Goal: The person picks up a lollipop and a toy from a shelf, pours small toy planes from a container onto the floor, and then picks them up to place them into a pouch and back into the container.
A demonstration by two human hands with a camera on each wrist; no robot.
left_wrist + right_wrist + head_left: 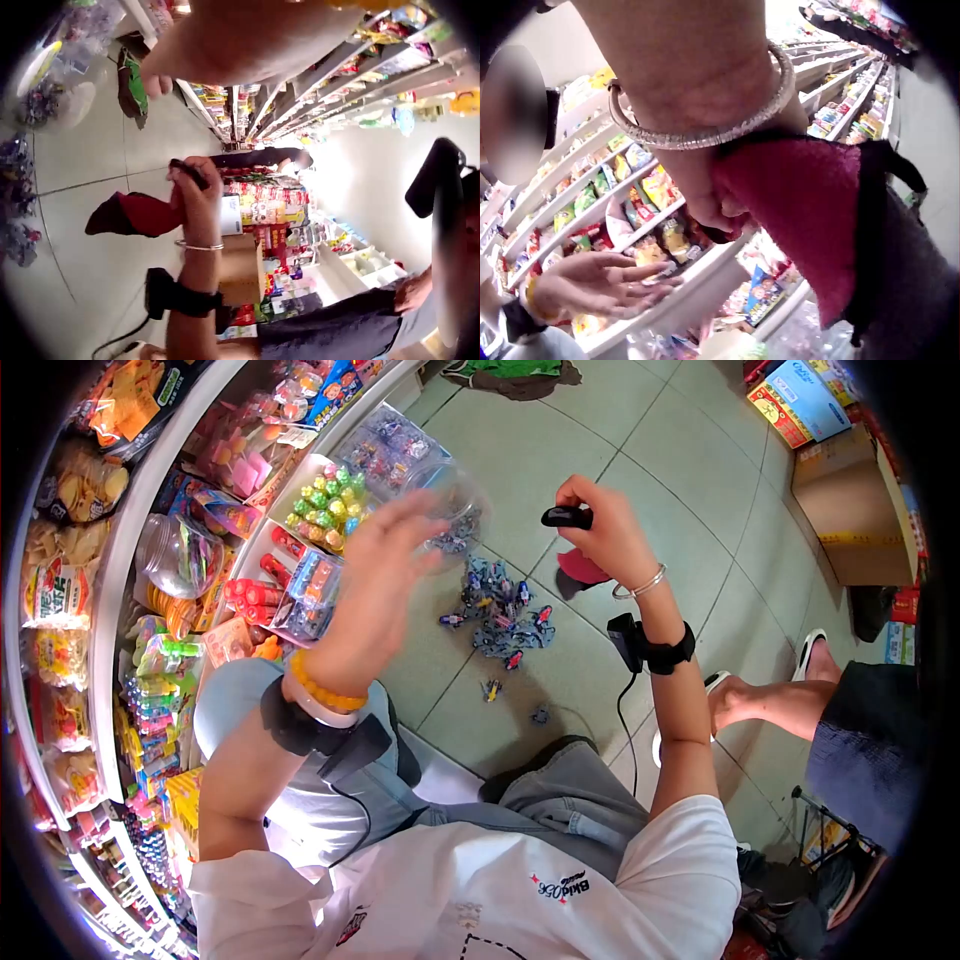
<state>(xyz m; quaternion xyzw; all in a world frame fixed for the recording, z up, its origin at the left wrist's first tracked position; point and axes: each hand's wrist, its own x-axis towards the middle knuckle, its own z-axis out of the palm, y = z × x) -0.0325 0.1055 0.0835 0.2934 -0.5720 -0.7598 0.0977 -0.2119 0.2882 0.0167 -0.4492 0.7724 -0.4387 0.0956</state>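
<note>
My left hand (pixel 375 580) is blurred above the shelf's edge, its fingers spread; in the right wrist view the same hand (pixel 604 285) shows its palm and holds nothing. Behind its fingertips in the head view is a clear round jar (pixel 465 500); whether they touch cannot be told. My right hand (pixel 610 535) grips a black object (pixel 567 517), with a dark red cloth piece (pixel 583 567) hanging below. Up close, this cloth (pixel 802 202) is fuzzy and magenta with black edging. Small wrapped toys (pixel 505 610) lie in a pile on the floor between my hands.
Shelves of snacks and a clear jar (pixel 180 555) run along the left. Trays hold green and yellow sweets (pixel 330 505) and red items. Another person's leg (pixel 770 705) is at the right, below a cardboard box (pixel 850 510). A green cloth (pixel 510 368) lies at the top.
</note>
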